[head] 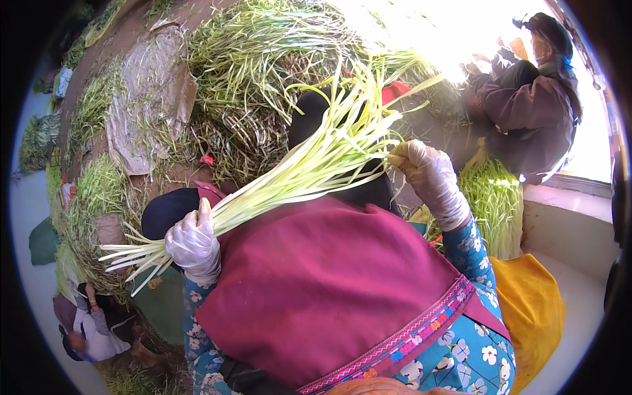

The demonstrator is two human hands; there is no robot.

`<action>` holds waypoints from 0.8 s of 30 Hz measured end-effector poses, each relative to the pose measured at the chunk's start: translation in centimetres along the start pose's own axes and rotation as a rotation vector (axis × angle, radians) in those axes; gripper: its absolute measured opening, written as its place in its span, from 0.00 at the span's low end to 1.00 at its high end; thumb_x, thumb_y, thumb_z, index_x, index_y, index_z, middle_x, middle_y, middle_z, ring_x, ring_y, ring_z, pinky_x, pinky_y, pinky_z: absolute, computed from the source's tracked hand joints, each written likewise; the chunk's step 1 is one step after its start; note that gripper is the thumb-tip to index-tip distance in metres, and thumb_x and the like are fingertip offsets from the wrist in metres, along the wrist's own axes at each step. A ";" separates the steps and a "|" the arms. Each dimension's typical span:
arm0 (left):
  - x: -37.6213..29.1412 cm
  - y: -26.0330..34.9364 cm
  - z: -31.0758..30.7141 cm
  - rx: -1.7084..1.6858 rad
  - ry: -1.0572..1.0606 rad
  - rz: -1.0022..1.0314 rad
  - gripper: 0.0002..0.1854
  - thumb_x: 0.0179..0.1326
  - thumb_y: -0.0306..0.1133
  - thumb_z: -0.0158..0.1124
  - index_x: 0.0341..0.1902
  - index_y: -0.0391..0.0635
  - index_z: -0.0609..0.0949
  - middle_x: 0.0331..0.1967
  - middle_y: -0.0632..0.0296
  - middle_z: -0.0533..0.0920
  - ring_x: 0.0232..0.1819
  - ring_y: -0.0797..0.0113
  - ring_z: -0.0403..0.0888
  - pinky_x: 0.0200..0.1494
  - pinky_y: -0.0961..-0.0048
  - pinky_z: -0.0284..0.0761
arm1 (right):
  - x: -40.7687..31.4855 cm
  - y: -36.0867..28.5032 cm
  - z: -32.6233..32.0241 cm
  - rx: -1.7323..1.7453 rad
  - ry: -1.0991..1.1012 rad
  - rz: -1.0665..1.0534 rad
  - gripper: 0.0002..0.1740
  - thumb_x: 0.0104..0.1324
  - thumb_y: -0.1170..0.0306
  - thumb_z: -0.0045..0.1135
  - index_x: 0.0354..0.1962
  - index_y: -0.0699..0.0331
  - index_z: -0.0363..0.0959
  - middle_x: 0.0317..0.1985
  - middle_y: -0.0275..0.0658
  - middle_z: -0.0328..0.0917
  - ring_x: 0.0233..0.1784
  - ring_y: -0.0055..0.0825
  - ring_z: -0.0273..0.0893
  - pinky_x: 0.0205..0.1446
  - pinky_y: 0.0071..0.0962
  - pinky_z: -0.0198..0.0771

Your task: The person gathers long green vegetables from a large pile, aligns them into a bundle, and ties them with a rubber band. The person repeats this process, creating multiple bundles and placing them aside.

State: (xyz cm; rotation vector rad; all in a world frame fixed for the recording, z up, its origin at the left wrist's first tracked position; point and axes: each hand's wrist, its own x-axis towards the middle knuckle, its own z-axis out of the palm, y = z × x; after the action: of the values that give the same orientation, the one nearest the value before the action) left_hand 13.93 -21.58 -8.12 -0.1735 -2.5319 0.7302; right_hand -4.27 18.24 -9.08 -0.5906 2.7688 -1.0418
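Note:
My left hand (194, 243), in a thin whitish glove, is closed around a bunch of long, pale green leafy stalks (296, 173), like blanched garlic chives. The white stem ends stick out to the left of that fist. From there the bunch slants up to the right over my lap, its leaf tips spreading loosely. At the right side of the leaves, my gloved right hand (428, 173) pinches yellowish leaf tips between thumb and fingers. Below the bunch lies my magenta apron (326, 286), with an embroidered band.
A large heap of similar stalks (266, 59) lies ahead, beside a crumpled plastic sheet (148, 94). Upright bundled greens (493, 207) stand at right, near a yellow cloth (528, 301). One person (528, 103) sits at upper right, another person (98, 326) at lower left.

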 end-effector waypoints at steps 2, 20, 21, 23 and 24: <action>-0.2 0.1 0.2 -0.015 -0.002 -0.003 0.16 0.59 0.34 0.71 0.51 0.62 0.83 0.34 0.75 0.77 0.31 0.72 0.76 0.34 0.70 0.73 | -0.5 0.7 0.2 0.047 -0.017 0.033 0.09 0.63 0.65 0.68 0.39 0.58 0.81 0.31 0.46 0.83 0.35 0.43 0.85 0.36 0.35 0.77; -0.4 0.5 0.7 -0.024 -0.008 0.014 0.18 0.57 0.33 0.71 0.51 0.65 0.83 0.34 0.75 0.78 0.30 0.71 0.77 0.33 0.69 0.74 | -0.7 6.1 2.5 1.067 0.273 0.456 0.08 0.75 0.67 0.54 0.36 0.60 0.76 0.20 0.24 0.68 0.19 0.10 0.57 0.23 0.15 0.53; -0.3 0.6 0.7 -0.029 -0.013 0.014 0.18 0.57 0.33 0.71 0.51 0.65 0.83 0.34 0.75 0.78 0.30 0.71 0.77 0.33 0.68 0.74 | -0.8 5.9 2.8 1.164 0.303 0.500 0.08 0.76 0.67 0.54 0.37 0.60 0.76 0.20 0.24 0.68 0.20 0.10 0.57 0.24 0.15 0.53; -0.4 0.7 0.6 -0.029 -0.012 0.013 0.15 0.56 0.34 0.72 0.48 0.64 0.83 0.32 0.75 0.77 0.30 0.71 0.77 0.34 0.68 0.74 | -0.9 5.4 3.3 1.241 0.332 0.514 0.08 0.76 0.68 0.53 0.36 0.61 0.76 0.20 0.24 0.68 0.20 0.11 0.57 0.24 0.15 0.54; -0.4 0.7 0.6 -0.024 -0.017 0.010 0.14 0.56 0.34 0.72 0.46 0.63 0.84 0.32 0.75 0.77 0.30 0.72 0.77 0.35 0.68 0.75 | -0.5 5.3 3.7 1.224 0.332 0.484 0.09 0.76 0.68 0.53 0.36 0.61 0.76 0.20 0.24 0.67 0.20 0.11 0.57 0.25 0.16 0.54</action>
State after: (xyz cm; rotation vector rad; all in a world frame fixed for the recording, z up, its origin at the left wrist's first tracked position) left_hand 13.95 -21.38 -9.13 -0.1889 -2.5591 0.7077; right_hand -4.54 19.87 -15.33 0.4188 1.6931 -2.3787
